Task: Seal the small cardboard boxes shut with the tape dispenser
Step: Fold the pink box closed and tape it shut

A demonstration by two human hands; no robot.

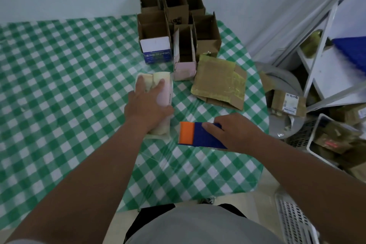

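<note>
1. The left hand (147, 103) presses flat, fingers straight, on the pale box (161, 95); the box's long axis runs away from the person.
2. The right hand (235, 130) grasps the blue and orange tape dispenser (196, 134), just right of the box and nearer to the person, orange end toward it.
3. Count: one box under the hand, one dispenser, about eight open boxes (174, 2) beyond the grip, one flattened carton (215, 79).
</note>
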